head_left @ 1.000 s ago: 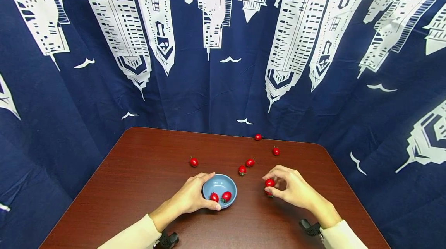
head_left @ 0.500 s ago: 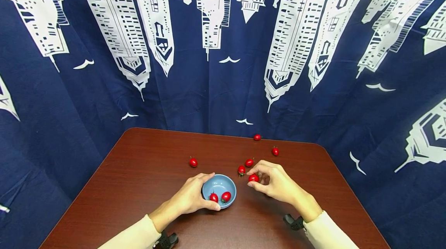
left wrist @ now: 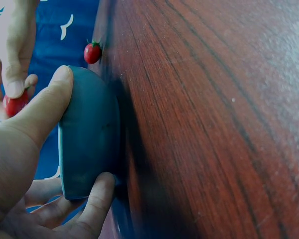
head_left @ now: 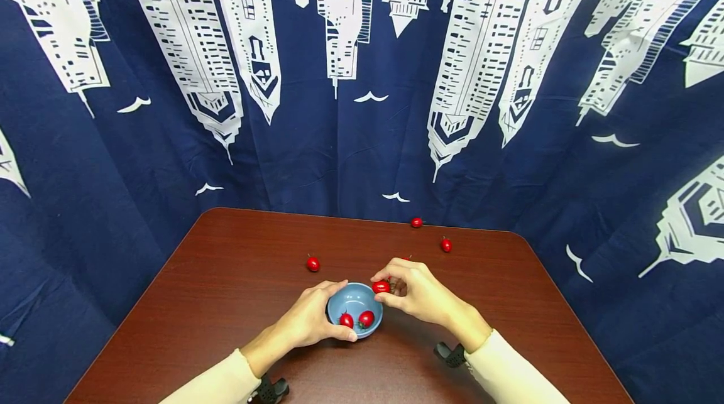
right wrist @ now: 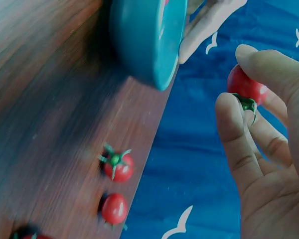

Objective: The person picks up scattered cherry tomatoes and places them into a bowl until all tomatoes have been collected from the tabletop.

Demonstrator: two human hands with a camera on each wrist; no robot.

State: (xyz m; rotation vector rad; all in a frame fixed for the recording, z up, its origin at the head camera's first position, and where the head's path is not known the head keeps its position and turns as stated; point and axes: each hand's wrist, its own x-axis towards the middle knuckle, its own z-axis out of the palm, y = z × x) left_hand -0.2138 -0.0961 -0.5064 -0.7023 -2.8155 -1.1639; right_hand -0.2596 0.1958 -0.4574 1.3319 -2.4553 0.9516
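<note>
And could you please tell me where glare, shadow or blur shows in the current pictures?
Head: mostly sharp and bright, soft shadow on the table near the right hand; left wrist: pale glare at upper right, dark shadow beside the blue bowl; right wrist: table surface smeared, glint on a loose tomato.

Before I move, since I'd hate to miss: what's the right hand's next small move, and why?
Probably ease your right hand leftward over the bowl: that hand pinches a tomato near its edge, your left hand holds the bowl, and two tomatoes lie inside.
</note>
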